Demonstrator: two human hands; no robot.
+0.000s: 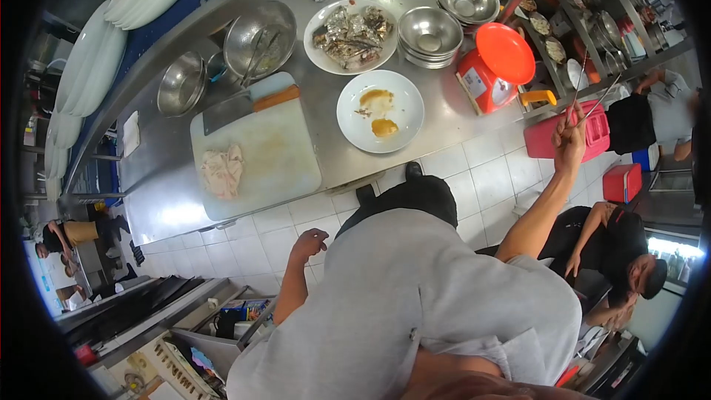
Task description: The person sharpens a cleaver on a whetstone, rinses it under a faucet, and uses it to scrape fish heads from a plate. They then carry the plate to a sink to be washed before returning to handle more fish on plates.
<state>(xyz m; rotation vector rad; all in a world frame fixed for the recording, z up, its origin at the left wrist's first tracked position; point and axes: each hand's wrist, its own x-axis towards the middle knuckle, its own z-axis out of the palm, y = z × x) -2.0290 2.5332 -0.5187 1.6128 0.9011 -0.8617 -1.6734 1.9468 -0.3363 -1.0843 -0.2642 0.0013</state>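
Observation:
My right hand [569,137] is raised out to the right, its fingers closed round metal tongs [601,96] whose two arms spread apart. Beside my waist hangs my left hand [309,243], fingers curled in loosely with nothing visible in them. On the steel table a white plate [406,96] carries brown and yellow sauce smears. Behind it, an oval plate [337,62] holds crumpled foil with food. A cleaver [229,112] with a wooden handle rests on the white cutting board [285,155], and a crumpled pale cloth [222,170] lies at its near left.
Steel bowls [429,33] are stacked near an orange-red scale [481,78]. A larger metal bowl [259,30] with utensils stands at the back left. Right of the table are a shelf rack [592,18] and a pink-red bin [544,138]. Other people are at both sides.

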